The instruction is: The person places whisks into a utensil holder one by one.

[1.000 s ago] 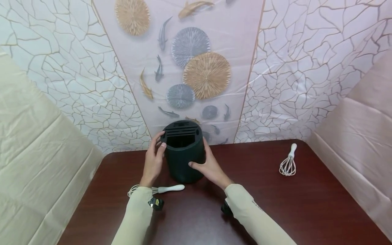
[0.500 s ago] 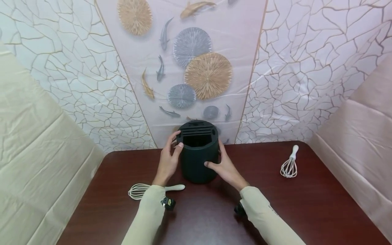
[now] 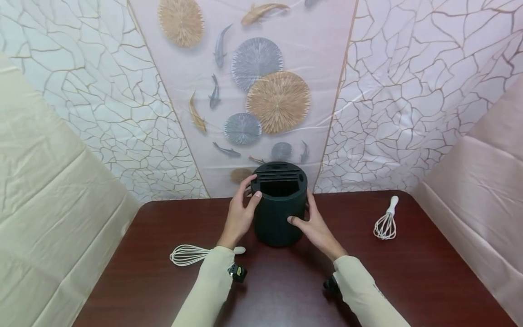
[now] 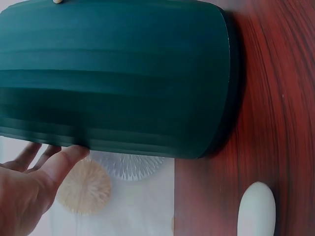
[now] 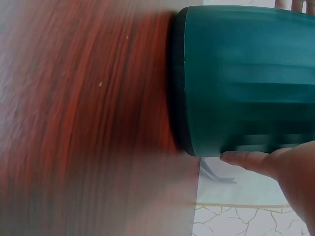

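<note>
A dark green, round knife and utensil holder (image 3: 275,222) stands upright near the back of the table, with narrow slots and one wide opening in its black top. My left hand (image 3: 239,217) grips its left side up at the rim, thumb at the front edge. Lower down, my right hand (image 3: 318,229) holds the opposite side, its thumb across the front wall and the other fingers mostly hidden behind. Both wrist views show the holder's smooth green wall (image 4: 147,83) and its dark base close over the tabletop (image 5: 98,98).
A white whisk (image 3: 189,255) lies at the left, partly under my left forearm in the head view; its handle end (image 4: 257,211) shows in the left wrist view. Another white whisk (image 3: 385,225) lies at the right. Patterned cloth (image 3: 367,150) hangs behind the table.
Both hands have moved the holder to the right along the back of the table, keeping the same grip. The two whisks stay where they were.
</note>
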A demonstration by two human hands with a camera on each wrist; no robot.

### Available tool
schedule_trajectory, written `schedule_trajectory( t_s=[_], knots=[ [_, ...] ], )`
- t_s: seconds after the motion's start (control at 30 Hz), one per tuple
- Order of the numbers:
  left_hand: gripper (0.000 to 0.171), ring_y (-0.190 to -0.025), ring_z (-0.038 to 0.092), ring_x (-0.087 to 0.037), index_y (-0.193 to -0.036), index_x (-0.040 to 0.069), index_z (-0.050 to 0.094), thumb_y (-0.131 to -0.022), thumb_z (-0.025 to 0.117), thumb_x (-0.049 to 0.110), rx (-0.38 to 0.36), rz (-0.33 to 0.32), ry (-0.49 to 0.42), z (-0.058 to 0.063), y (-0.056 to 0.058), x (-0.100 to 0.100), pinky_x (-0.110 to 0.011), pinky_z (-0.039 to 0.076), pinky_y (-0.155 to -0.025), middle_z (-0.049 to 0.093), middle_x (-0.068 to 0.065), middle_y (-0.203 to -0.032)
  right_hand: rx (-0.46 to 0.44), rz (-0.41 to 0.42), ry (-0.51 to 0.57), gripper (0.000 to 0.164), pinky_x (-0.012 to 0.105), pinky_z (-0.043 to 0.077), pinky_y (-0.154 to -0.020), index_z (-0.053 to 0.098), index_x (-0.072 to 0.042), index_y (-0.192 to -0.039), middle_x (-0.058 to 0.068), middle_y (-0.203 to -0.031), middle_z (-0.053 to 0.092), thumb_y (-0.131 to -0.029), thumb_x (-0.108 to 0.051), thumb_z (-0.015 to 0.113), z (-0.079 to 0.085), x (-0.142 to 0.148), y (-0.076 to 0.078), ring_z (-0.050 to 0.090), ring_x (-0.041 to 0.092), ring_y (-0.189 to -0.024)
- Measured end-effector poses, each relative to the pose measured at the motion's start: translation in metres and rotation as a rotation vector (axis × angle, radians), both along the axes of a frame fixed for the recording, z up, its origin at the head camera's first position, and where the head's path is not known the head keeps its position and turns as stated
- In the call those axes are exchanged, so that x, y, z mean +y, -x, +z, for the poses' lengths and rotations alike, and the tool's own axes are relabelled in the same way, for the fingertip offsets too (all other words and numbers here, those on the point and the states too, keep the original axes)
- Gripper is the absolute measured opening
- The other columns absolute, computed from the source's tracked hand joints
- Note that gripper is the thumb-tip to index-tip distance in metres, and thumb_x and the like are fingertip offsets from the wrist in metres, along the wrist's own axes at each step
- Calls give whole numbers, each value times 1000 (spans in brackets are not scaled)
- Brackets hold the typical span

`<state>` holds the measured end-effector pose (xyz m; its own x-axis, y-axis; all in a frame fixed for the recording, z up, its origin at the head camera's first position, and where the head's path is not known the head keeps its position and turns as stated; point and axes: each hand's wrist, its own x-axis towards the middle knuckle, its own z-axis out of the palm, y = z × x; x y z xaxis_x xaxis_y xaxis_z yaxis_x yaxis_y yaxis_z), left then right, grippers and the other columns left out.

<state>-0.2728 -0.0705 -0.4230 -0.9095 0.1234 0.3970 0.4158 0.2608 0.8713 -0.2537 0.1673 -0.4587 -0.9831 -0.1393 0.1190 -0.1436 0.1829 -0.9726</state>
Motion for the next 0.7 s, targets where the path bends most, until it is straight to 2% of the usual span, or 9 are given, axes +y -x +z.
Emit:
schedule_trajectory(
  t_s=[0.23, 0.33, 0.43, 0.53, 0.7],
  knots=[
    [50, -142, 52, -27, -158, 43, 42, -109, 56, 45, -2, -2, 5, -2, -2, 7, -57, 45, -112, 45, 2, -161, 30, 29, -14, 104, 70, 31, -117, -7, -50, -165, 5, -177, 4, -102, -26, 72, -4, 8, -3, 15, 44, -160],
    [51, -143, 51, -29, -158, 42, 41, -110, 55, 45, -5, 7, 13, -4, -1, 9, -57, 42, -115, 43, 0, -162, 37, 51, -44, 105, 72, 27, -118, -9, -46, -166, 6, -177, 0, -102, -30, 72, -6, 13, -4, 11, 45, -160],
    [49, -144, 50, -29, -158, 42, 41, -110, 54, 43, -19, 17, 11, -4, -1, 11, -57, 41, -116, 43, -1, -162, 32, 66, -84, 104, 70, 27, -119, -8, -40, -168, 11, -176, 4, -102, -34, 72, -6, 20, -3, 13, 44, -160],
    [47, -143, 50, -28, -156, 42, 43, -110, 54, 37, -44, 19, -28, 0, -2, 15, -57, 42, -115, 44, -3, -161, 35, 71, -101, 98, 68, 31, -119, -3, -34, -169, 14, -175, 11, -104, -35, 69, -5, 29, -2, 18, 43, -159],
    [47, -143, 50, -28, -155, 37, 43, -110, 54, 28, -87, 4, -91, 7, -5, 22, -57, 46, -111, 44, -7, -160, 115, 28, -94, 83, 64, 38, -115, 10, -28, -170, 11, -172, 22, -108, -33, 64, 3, 43, -4, 29, 38, -155]
  ],
)
